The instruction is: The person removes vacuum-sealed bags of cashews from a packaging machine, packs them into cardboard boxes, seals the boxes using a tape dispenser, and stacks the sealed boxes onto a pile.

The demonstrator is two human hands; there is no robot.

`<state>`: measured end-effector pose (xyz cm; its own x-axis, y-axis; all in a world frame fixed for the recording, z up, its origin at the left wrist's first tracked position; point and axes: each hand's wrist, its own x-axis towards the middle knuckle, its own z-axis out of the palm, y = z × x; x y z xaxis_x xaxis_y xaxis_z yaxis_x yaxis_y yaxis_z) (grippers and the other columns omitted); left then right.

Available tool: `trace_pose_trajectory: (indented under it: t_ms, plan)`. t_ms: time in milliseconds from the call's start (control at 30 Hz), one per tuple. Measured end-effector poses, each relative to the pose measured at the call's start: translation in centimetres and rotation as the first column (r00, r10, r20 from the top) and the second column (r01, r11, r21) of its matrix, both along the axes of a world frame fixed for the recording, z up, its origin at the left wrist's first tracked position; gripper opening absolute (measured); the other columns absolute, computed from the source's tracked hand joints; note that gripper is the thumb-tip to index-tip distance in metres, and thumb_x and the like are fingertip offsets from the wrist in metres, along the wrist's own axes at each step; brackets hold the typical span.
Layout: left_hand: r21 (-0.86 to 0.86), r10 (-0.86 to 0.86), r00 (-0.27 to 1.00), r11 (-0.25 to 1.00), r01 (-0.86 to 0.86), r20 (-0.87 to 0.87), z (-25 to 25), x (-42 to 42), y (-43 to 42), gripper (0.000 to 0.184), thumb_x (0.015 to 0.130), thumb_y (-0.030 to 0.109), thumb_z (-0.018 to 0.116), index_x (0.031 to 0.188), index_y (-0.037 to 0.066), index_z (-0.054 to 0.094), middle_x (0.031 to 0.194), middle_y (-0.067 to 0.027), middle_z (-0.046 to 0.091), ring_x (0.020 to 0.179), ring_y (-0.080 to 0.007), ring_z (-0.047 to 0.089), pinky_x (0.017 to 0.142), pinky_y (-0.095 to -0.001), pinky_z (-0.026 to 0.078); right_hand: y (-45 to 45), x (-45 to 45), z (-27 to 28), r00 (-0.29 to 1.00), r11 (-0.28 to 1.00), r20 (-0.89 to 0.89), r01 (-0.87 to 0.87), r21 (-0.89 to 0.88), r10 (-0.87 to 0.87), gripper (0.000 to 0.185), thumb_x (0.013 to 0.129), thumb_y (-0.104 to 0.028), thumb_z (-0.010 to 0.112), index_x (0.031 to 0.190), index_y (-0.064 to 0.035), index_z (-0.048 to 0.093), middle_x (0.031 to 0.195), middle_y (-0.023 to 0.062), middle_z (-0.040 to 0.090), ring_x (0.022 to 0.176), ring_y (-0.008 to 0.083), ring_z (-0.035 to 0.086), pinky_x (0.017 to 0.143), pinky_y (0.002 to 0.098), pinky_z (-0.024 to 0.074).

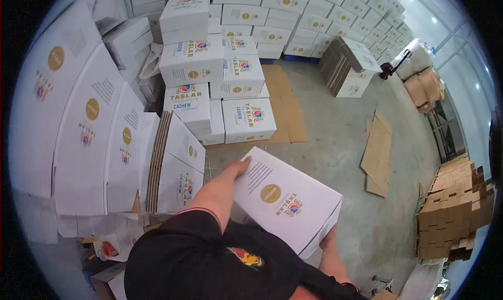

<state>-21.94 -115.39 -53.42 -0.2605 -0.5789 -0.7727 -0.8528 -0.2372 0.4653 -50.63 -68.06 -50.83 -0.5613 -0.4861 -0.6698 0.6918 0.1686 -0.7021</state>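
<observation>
A white cardboard carton [285,200] with a gold seal and a Taşlar crest is held tilted in front of my body. My left hand [240,167] grips its far left edge, with the fingers partly hidden round the side. Low on the carton's right end, my right hand [329,240] supports it, its fingertips out of sight behind the board. Just ahead, several printed cashew cartons [249,119] stand stacked on a flat brown cardboard sheet [285,111].
Folded flat cartons [175,166] lean upright at my left beside large white ones [86,127]. A wall of white cartons [243,14] lines the back. Loose cardboard [377,153] lies on the floor to the right, near a brown cardboard stack [450,211]. A pallet jack [395,64] stands farther back.
</observation>
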Motion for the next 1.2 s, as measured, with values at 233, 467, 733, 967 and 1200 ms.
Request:
trace_pose_trajectory:
  t_ms: [233,467,733,967,1200]
  plan:
    - [-0.114,-0.065,0.997,0.991,0.07,0.047,-6.3,-7.4,-10.1,0.097,0.087,0.08,0.024,0.131,0.0,0.056,0.137,-0.0243,0.052,0.128,-0.04,0.049,0.108,-0.0443,0.038,-13.5,-13.1,-2.8,0.988,0.983,0.042,-0.142,-0.114,0.147,0.081,0.092,-0.074,0.025,0.143,-0.0142,0.045,0.14,0.0069,0.053,0.126,0.0304,0.051,0.103,0.0472,0.0424]
    - [0.069,0.242,0.97,0.968,-0.24,-0.023,-7.1,-8.0,-15.1,0.103,0.083,0.084,0.028,0.13,-0.004,0.056,0.133,-0.027,0.054,0.127,-0.0401,0.05,0.107,-0.0423,0.038,-28.3,-21.3,-2.2,0.98,0.966,-0.024,-0.191,0.176,0.198,0.078,0.094,-0.07,0.024,0.142,-0.0124,0.046,0.137,0.0065,0.055,0.124,0.0271,0.054,0.105,0.0433,0.0424]
    - [0.051,0.348,0.935,0.937,-0.345,-0.067,-11.2,-8.8,-26.4,0.091,0.087,0.075,0.043,0.131,-0.004,0.056,0.132,-0.0238,0.056,0.119,-0.0338,0.056,0.104,-0.0435,0.039,-45.0,-28.9,-4.8,0.914,0.906,-0.083,-0.377,0.193,0.398,0.08,0.094,-0.071,0.026,0.147,-0.0127,0.038,0.144,0.0074,0.049,0.13,0.0275,0.049,0.109,0.0439,0.0379]
    - [0.07,0.386,0.922,0.92,-0.386,0.023,-13.6,-5.3,-38.4,0.101,0.084,0.076,0.047,0.125,-0.015,0.053,0.124,-0.0275,0.06,0.114,-0.0338,0.06,0.098,-0.0387,0.045,-54.6,-25.8,-11.0,0.944,0.928,0.002,-0.326,0.177,0.331,0.077,0.096,-0.067,0.031,0.146,-0.0098,0.037,0.145,0.0082,0.046,0.131,0.0251,0.046,0.109,0.0399,0.0374]
    - [0.017,0.33,0.857,0.93,-0.366,0.396,-8.9,-4.4,-44.1,0.101,0.082,0.082,0.036,0.12,-0.008,0.062,0.126,-0.0277,0.059,0.122,-0.0381,0.055,0.105,-0.0406,0.04,-61.1,-22.6,-20.7,0.858,0.841,0.32,-0.484,0.241,0.402,0.084,0.093,-0.073,0.024,0.151,-0.012,0.03,0.148,0.0101,0.044,0.134,0.0278,0.044,0.111,0.0416,0.0367]
